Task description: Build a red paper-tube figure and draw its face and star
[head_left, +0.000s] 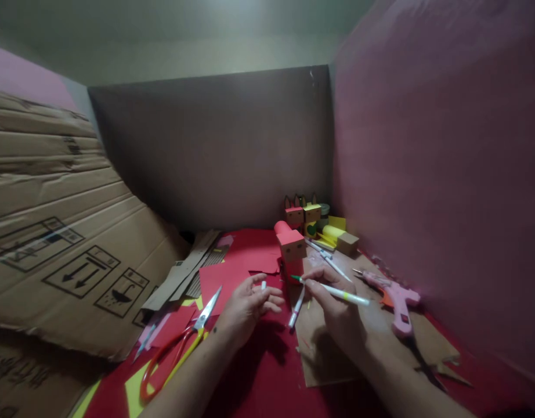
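Between the fingers of my right hand (332,307) is a white marker (348,296) with a green tip, which points left at the lower front of a red paper figure (291,244) with a brown cardboard face. My left hand (250,305) is raised just left of the figure, palm partly up, its fingers curled round a small white cap (263,285). Under the right hand lies a flat cardboard sheet (315,368). Another white marker (296,310) rests between the two hands.
Red-handled scissors (176,348) lie at the left near red paper sheets (254,252) and cardboard strips (180,278). A pink glue gun (398,302) is at the right. Two small eared figures (303,213) stand behind, beside a yellow roll (333,232). A large carton (67,232) rises at the left.
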The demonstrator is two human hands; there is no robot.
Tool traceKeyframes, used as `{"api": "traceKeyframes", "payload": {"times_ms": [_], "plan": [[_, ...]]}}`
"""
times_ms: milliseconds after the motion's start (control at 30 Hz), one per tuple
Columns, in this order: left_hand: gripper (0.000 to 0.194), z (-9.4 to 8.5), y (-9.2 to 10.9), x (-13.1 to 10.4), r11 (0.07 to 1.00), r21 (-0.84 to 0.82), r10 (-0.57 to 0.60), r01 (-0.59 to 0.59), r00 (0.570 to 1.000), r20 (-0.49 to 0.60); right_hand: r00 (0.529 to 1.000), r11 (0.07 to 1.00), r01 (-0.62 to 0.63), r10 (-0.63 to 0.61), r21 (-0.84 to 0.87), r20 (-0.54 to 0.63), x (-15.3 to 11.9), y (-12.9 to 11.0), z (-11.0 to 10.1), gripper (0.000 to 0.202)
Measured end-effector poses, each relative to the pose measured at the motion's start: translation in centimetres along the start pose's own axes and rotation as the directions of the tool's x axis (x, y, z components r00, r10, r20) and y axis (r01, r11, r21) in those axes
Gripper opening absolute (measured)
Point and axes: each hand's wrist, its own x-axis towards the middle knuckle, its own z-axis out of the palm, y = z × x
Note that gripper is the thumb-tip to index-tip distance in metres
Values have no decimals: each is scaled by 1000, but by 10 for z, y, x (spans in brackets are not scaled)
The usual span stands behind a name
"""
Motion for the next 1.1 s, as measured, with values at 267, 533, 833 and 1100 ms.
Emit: {"api": "traceKeyframes", "payload": {"times_ms": [267,533,833,1100], "plan": [[39,-3,-1,-10,976,218,-48,12,986,159,986,980,-168,167,106,14,6,11,3,16],[30,-2,-5,-11,914,405,-66,-10,983,174,982,974,-189,189,122,16,8,13,3,20],[17,-4,-21,-7,803,572,90,-167,983,161,998,992,64,-63,-113,8,-3,7,5,13],[20,8,-48,-17,121,854,63,-506,863,502,946,928,239,-289,-287,-148,-6,2,2,13]]}}
